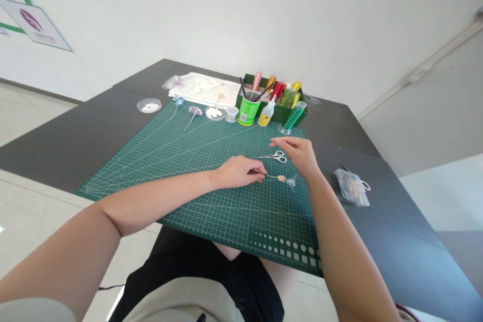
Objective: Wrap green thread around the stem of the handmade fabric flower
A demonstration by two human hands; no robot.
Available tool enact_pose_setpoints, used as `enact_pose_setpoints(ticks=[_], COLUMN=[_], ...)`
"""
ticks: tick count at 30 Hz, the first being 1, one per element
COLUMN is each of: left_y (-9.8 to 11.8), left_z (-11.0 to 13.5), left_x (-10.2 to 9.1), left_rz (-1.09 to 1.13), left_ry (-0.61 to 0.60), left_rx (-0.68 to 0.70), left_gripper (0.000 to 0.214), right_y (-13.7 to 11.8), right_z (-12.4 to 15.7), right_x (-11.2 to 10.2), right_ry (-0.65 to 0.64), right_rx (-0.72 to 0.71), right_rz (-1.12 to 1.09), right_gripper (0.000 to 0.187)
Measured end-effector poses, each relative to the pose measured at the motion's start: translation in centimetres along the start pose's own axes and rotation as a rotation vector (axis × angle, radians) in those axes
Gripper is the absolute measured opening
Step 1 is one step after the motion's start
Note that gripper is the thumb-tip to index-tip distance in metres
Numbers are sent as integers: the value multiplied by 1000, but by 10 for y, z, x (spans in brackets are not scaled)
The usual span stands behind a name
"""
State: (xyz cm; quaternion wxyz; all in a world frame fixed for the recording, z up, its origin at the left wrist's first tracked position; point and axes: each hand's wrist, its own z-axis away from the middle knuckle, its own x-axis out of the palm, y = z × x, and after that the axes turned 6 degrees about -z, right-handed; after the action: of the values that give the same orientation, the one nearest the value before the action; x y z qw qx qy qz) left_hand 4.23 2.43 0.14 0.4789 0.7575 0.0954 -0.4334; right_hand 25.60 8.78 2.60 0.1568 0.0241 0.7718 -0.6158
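Note:
My left hand rests low over the green cutting mat, its fingers pinched on the thin green stem of an artificial flower. The flower points right, with a small peach part and a pale, translucent bluish bloom at its end. My right hand is raised above and to the right of it, fingertips pressed together; whatever they hold, if anything, is too small to make out. Between the hands lies a pair of white-handled scissors on the mat, blades toward the left.
Along the back stand a green tin of tools, a glue bottle, a green box of coloured rolls and a teal spool. A blue flower and purple flower lie left. A clear case sits right.

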Motion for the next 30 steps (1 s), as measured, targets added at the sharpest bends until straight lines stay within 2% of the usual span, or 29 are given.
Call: enact_pose_setpoints(ticks=[5,10,13,16,20,23,27,30], left_y=[0,1,0,-2,-4,-4,-6,-8], left_z=[0,1,1,0,-3,-4,-5,-6], left_x=[0,1,1,0,-1,-1,0,1], left_rz=[13,84,117,183,263,308,358,395], left_ry=[63,193,282,362,398,397,403,411], left_rx=[-1,-34,-67,-66,-49,-40,-51,-63], left_gripper=[6,5,17,24,14,13,11,12], right_y=[12,19,20,19,19,21,27,34], right_z=[-5,-8,-9,-8,-7,-7,-9,-12], right_x=[-3,-3,-3,-2,1,0,-6,-11], right_ry=[-32,-78,-112,-138,-153,-121,-10,82], right_rx=[11,40,63,74,110,162,237,270], right_rz=[28,47,54,56,55,58,52,63], right_gripper=[31,35,36,31,22,23,45,41])
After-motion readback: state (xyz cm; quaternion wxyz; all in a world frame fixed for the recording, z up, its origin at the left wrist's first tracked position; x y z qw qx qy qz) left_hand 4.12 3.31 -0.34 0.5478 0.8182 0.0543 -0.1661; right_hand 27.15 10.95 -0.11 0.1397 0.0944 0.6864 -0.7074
